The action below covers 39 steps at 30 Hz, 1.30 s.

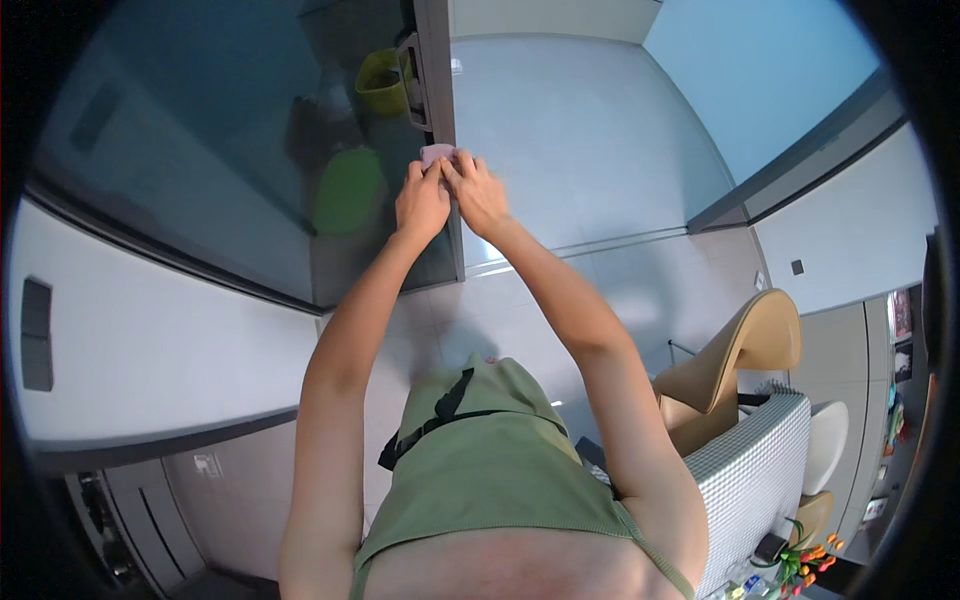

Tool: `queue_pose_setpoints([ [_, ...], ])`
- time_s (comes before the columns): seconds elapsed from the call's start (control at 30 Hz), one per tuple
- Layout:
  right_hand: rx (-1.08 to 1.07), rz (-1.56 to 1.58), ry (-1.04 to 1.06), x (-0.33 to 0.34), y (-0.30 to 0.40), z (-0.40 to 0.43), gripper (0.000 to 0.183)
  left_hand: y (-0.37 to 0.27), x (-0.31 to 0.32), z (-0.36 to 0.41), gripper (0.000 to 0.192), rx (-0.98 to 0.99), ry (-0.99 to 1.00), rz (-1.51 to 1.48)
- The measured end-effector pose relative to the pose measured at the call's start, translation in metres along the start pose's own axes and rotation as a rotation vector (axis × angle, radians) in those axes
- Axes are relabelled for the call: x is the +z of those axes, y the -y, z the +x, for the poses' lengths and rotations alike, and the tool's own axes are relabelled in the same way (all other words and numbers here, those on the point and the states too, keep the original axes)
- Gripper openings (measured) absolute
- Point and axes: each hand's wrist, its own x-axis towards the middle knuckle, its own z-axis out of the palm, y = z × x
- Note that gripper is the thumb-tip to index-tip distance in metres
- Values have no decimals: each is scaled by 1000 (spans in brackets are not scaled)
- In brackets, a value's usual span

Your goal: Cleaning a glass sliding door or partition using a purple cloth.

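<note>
Both arms reach forward to the edge of a dark glass door (187, 112). My left hand (424, 201) and my right hand (477, 189) meet there, thumbs and fingertips close together. A small pink cloth (437, 153) is pinched between them, folded against the grey metal door frame (436, 67). Just above the cloth on the same frame is the metal door handle (415, 82). My fingers cover part of the cloth, so its full shape is hidden.
Through the glass show a yellow-green bin (381, 84) and a green stool-like object (349, 191). A floor track (577, 247) crosses the doorway. On the right stand a tan chair (750, 337) and a table with a checked cloth (750, 457), bearing flowers (814, 559).
</note>
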Motion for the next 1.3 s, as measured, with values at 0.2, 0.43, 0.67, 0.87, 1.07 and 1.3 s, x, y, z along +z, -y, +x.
queue_pose_setpoints([
  [0.2,63,63,-57,-17,4,-34,50,-10,-10,-21,36,48,73,-91],
  [0.43,175,113,-13,-19,54,-68,59,9,-20,-75,37,33,110,-160],
  [0.67,200,142,13,-1,106,-99,56,49,-31,-125,36,38,101,-172],
  [0.87,224,166,-70,11,95,-98,53,57,-25,-116,31,46,63,-166],
  [1.07,159,172,-359,23,49,-52,42,61,-3,-50,27,195,-235,-263],
  [1.3,-66,57,-679,61,0,-23,40,74,42,6,24,297,-500,-373],
])
